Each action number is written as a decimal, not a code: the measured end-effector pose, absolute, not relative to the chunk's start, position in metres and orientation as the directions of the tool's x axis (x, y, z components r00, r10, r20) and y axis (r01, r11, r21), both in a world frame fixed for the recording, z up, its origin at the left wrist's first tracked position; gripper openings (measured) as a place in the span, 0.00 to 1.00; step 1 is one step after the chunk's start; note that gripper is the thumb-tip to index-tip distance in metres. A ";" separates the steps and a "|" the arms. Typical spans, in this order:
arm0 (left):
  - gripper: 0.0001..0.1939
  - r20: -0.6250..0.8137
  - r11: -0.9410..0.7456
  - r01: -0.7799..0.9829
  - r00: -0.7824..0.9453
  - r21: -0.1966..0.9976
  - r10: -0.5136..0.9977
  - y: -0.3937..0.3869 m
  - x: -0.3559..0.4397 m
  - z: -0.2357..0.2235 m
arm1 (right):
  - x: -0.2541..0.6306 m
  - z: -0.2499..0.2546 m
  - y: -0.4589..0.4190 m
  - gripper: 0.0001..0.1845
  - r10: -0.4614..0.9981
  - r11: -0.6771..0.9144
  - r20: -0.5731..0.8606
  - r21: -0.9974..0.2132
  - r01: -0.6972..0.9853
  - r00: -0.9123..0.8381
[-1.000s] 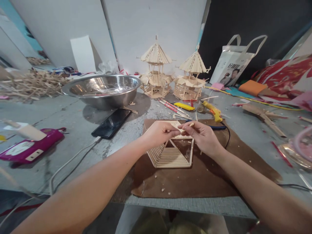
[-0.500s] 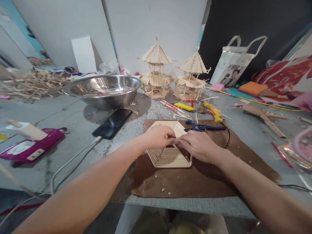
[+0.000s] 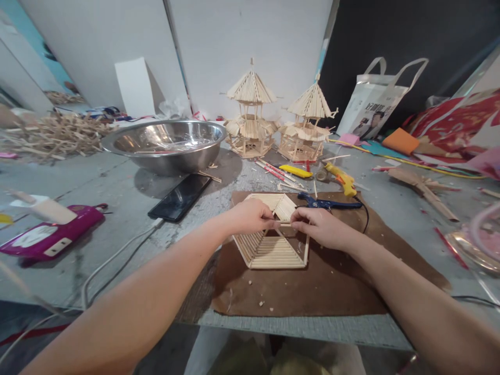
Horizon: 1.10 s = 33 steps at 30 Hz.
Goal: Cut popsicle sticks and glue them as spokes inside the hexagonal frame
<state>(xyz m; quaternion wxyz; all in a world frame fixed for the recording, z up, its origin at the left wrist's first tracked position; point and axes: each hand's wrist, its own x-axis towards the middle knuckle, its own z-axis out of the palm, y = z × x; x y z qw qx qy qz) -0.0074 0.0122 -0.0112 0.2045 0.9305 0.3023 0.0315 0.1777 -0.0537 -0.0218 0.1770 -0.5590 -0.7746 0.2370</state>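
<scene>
A six-sided panel of pale wooden sticks [image 3: 277, 254] lies on a brown sheet [image 3: 332, 289], with rows of sticks filling several of its wedges. Its right wedge shows brown through the frame. Above the panel's middle, a short wooden stick [image 3: 285, 225] spans the gap between my two hands. My left hand [image 3: 252, 216] pinches the stick's left end, its fingertips partly hiding the panel. At the other end, the fingers of my right hand [image 3: 322, 227] are closed on the same stick.
Blue-handled pliers [image 3: 328, 202], a yellow glue gun [image 3: 341, 179] and a yellow cutter [image 3: 295, 171] lie beyond the panel. Two stick pagodas [image 3: 252, 130] stand behind. Leftward are a phone [image 3: 179, 198], a steel bowl [image 3: 167, 161] and a purple power strip [image 3: 74, 232].
My hands have drawn slightly apart, the right one moving right and the left one a little left. More of the stick between them now shows.
</scene>
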 end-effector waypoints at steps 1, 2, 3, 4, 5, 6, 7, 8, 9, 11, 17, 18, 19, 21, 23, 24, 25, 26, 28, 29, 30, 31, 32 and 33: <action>0.19 -0.060 -0.736 0.551 0.814 0.394 0.577 0.013 -0.008 -0.012 | 0.177 -0.023 -0.055 0.07 0.946 0.260 -0.011 -0.574 0.776 -0.325; 0.19 -0.049 -0.741 0.549 0.814 0.388 0.578 0.013 -0.008 -0.013 | 0.176 -0.024 -0.055 0.07 0.940 0.257 -0.032 -0.584 0.770 -0.338; 0.19 -0.034 -0.747 0.546 0.815 0.380 0.579 0.014 -0.008 -0.013 | 0.175 -0.025 -0.056 0.07 0.936 0.254 -0.049 -0.593 0.764 -0.349; 0.19 -0.022 -0.753 0.544 0.816 0.371 0.578 0.014 -0.008 -0.014 | 0.174 -0.026 -0.056 0.08 0.933 0.252 -0.057 -0.599 0.761 -0.354; 0.18 -0.017 -0.758 0.544 0.816 0.361 0.578 0.015 -0.008 -0.014 | 0.173 -0.027 -0.056 0.08 0.935 0.250 -0.056 -0.600 0.760 -0.352; 0.18 -0.019 -0.761 0.544 0.817 0.353 0.576 0.015 -0.007 -0.014 | 0.172 -0.028 -0.056 0.08 0.939 0.249 -0.045 -0.598 0.762 -0.342; 0.17 -0.029 -0.762 0.546 0.819 0.349 0.573 0.015 -0.007 -0.014 | 0.172 -0.029 -0.056 0.08 0.943 0.248 -0.031 -0.595 0.765 -0.330; 0.16 -0.042 -0.761 0.548 0.820 0.348 0.571 0.014 -0.007 -0.014 | 0.171 -0.029 -0.056 0.08 0.947 0.248 -0.019 -0.593 0.766 -0.321; 0.16 -0.054 -0.758 0.551 0.820 0.348 0.570 0.014 -0.007 -0.014 | 0.171 -0.030 -0.055 0.07 0.948 0.249 -0.012 -0.594 0.765 -0.318; 0.16 -0.079 -0.754 0.558 0.818 0.347 0.570 0.012 -0.006 -0.013 | 0.171 -0.031 -0.054 0.07 0.945 0.259 -0.007 -0.597 0.759 -0.327; 0.15 -0.131 -0.746 0.577 0.812 0.332 0.569 0.004 -0.004 -0.008 | 0.170 -0.035 -0.053 0.07 0.942 0.274 -0.002 -0.576 0.770 -0.337; 0.15 -0.134 -0.746 0.576 0.813 0.334 0.567 0.003 -0.004 -0.007 | 0.170 -0.035 -0.053 0.07 0.941 0.278 -0.001 -0.573 0.771 -0.340; 0.15 -0.140 -0.746 0.574 0.814 0.338 0.563 0.003 -0.004 -0.007 | 0.169 -0.036 -0.053 0.07 0.940 0.282 0.001 -0.570 0.772 -0.342; 0.14 -0.160 -0.746 0.572 0.818 0.341 0.553 0.002 -0.004 -0.007 | 0.169 -0.036 -0.053 0.08 0.939 0.285 0.002 -0.561 0.777 -0.343; 0.14 -0.184 -0.746 0.575 0.817 0.335 0.547 0.002 -0.004 -0.007 | 0.168 -0.036 -0.053 0.08 0.942 0.287 0.009 -0.546 0.787 -0.337; 0.14 -0.194 -0.746 0.579 0.814 0.329 0.547 0.002 -0.004 -0.006 | 0.167 -0.036 -0.053 0.08 0.942 0.291 0.016 -0.536 0.792 -0.335; 0.14 -0.204 -0.743 0.587 0.809 0.322 0.551 0.002 -0.003 -0.006 | 0.167 -0.036 -0.054 0.08 0.942 0.296 0.023 -0.525 0.798 -0.335; 0.14 -0.212 -0.738 0.596 0.803 0.315 0.558 0.002 -0.003 -0.006 | 0.166 -0.036 -0.054 0.08 0.941 0.303 0.028 -0.511 0.804 -0.336; 0.14 -0.222 -0.727 0.614 0.789 0.308 0.573 0.003 -0.003 -0.005 | 0.166 -0.036 -0.055 0.09 0.938 0.317 0.029 -0.475 0.821 -0.345; 0.14 -0.227 -0.718 0.623 0.782 0.309 0.580 0.003 -0.003 -0.004 | 0.166 -0.036 -0.055 0.09 0.936 0.324 0.026 -0.452 0.831 -0.350; 0.14 -0.231 -0.711 0.630 0.776 0.314 0.586 0.003 -0.003 -0.004 | 0.166 -0.035 -0.056 0.09 0.934 0.332 0.020 -0.429 0.840 -0.358; 0.14 -0.234 -0.703 0.635 0.772 0.319 0.591 0.003 -0.002 -0.004 | 0.165 -0.035 -0.056 0.10 0.930 0.341 0.014 -0.406 0.848 -0.368; 0.14 -0.237 -0.697 0.639 0.768 0.325 0.594 0.003 -0.002 -0.003 | 0.165 -0.034 -0.057 0.11 0.926 0.351 0.008 -0.386 0.853 -0.377; 0.14 -0.240 -0.690 0.644 0.764 0.329 0.598 0.003 -0.002 -0.003 | 0.165 -0.033 -0.057 0.11 0.923 0.359 0.005 -0.367 0.858 -0.385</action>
